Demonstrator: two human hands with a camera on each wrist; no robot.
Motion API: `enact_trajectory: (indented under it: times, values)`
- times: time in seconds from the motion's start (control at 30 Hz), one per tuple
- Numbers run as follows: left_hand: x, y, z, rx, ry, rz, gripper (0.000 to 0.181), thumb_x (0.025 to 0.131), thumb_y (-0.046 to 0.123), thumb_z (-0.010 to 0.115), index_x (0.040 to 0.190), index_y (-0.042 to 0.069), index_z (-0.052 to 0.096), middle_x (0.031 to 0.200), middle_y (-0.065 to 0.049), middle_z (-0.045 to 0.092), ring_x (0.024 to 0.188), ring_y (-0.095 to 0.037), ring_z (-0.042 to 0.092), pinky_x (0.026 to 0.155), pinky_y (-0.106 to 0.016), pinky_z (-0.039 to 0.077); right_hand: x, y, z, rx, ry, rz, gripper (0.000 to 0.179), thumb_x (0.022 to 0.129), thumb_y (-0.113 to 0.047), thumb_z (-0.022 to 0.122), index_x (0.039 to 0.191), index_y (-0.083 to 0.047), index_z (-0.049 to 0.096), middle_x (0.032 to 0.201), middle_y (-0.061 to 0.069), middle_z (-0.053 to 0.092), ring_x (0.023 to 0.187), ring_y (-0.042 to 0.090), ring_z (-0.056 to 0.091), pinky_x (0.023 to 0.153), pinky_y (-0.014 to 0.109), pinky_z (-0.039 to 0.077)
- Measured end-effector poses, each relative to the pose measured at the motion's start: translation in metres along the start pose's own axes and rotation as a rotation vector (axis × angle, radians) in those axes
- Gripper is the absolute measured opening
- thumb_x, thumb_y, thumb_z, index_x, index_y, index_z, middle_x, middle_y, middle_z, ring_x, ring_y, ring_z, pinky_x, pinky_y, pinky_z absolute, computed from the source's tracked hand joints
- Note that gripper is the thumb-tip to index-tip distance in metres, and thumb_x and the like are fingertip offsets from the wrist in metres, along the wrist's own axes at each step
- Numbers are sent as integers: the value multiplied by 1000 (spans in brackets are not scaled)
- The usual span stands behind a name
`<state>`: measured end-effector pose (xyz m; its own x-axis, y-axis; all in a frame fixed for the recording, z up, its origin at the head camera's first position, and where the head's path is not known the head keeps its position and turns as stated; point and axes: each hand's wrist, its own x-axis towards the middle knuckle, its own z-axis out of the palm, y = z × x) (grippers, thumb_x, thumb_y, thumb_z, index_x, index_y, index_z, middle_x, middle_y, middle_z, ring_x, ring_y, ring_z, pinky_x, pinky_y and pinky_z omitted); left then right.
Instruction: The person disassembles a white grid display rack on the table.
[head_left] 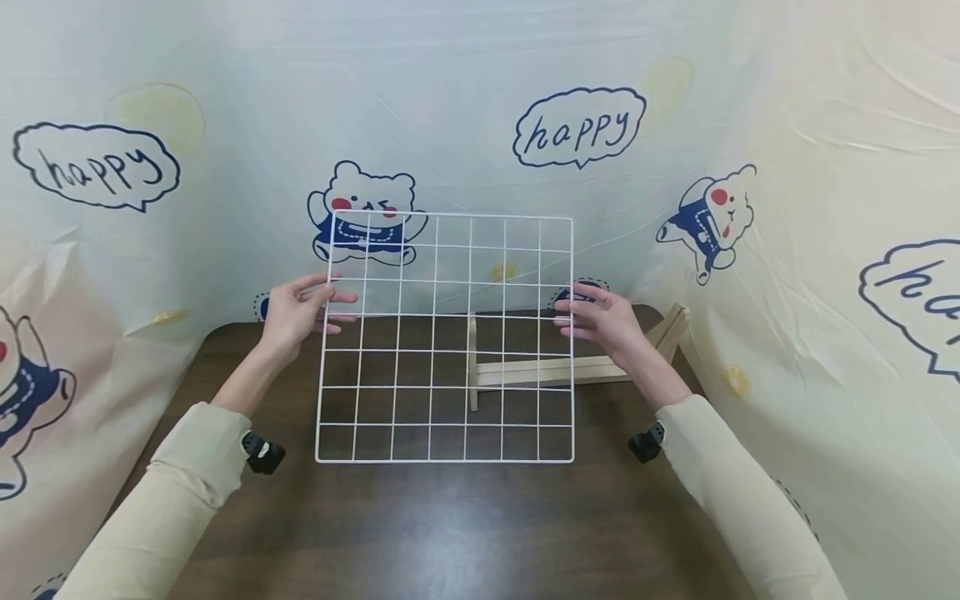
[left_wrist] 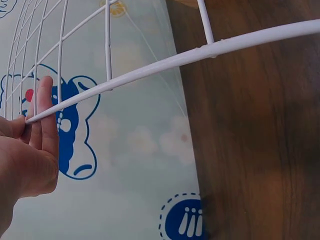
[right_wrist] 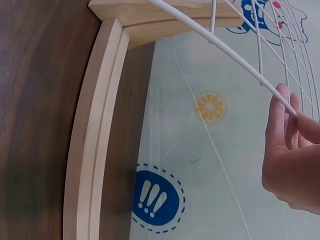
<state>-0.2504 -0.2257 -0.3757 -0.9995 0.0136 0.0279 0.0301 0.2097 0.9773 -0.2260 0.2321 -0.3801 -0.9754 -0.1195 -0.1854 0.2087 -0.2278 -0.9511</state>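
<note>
A white wire grid panel [head_left: 435,351] is held up, roughly upright, above the table in the head view. My left hand [head_left: 295,315] pinches its left edge between thumb and fingers, a little above mid-height. On the opposite edge, my right hand [head_left: 603,321] grips the wire the same way, fingers reaching behind it. The left wrist view shows the left hand [left_wrist: 32,150] at the far end of the white rim. In the right wrist view the right hand [right_wrist: 292,150] holds the rim, with a wooden stand [right_wrist: 95,130] beyond the panel.
Behind the panel, the pale wooden stand [head_left: 525,372] lies on the dark brown table [head_left: 450,533], with an upright piece at each end. Its right end is partly hidden by my right arm. A printed cloth [head_left: 465,100] with bears and "happy" bubbles hangs around the table.
</note>
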Motion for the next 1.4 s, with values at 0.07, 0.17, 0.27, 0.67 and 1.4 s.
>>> enact_trajectory:
  times: [0.07, 0.17, 0.27, 0.67, 1.4]
  values:
    - [-1, 0, -2, -1, 0, -1, 42, 101, 23, 50, 139, 5, 50, 103, -12, 72, 78, -24, 72, 61, -33, 58, 0, 2, 3, 10, 4, 2, 51, 97, -4, 56, 145, -3, 39, 101, 9, 72, 88, 25, 71, 80, 39, 55]
    - [-6, 3, -4, -9, 6, -1, 41, 101, 22, 50, 138, 3, 50, 102, -12, 72, 76, -24, 72, 60, -34, 58, 1, 7, 7, 16, 6, 2, 49, 97, -3, 56, 143, -1, 41, 100, 9, 72, 88, 25, 71, 79, 38, 56]
    - [-9, 4, -7, -19, 5, 7, 41, 101, 20, 50, 137, 1, 50, 99, -10, 73, 74, -22, 72, 59, -33, 58, 2, 11, 12, 40, 11, 7, 45, 97, -2, 56, 140, 0, 44, 99, 10, 72, 87, 25, 71, 79, 38, 56]
    - [-9, -15, -22, -11, 27, 11, 45, 99, 28, 52, 135, 1, 50, 99, -8, 73, 73, -20, 72, 58, -33, 58, 6, 23, 25, 57, 20, 8, 45, 96, -2, 58, 139, -3, 46, 99, 10, 72, 87, 25, 71, 78, 38, 56]
    - [-19, -22, -44, -40, 37, -81, 46, 103, 23, 47, 139, -5, 41, 90, -5, 74, 73, -21, 72, 62, -35, 59, 1, 31, 49, 80, -123, -19, 55, 96, 7, 51, 148, -8, 36, 117, 16, 66, 98, 25, 68, 86, 39, 54]
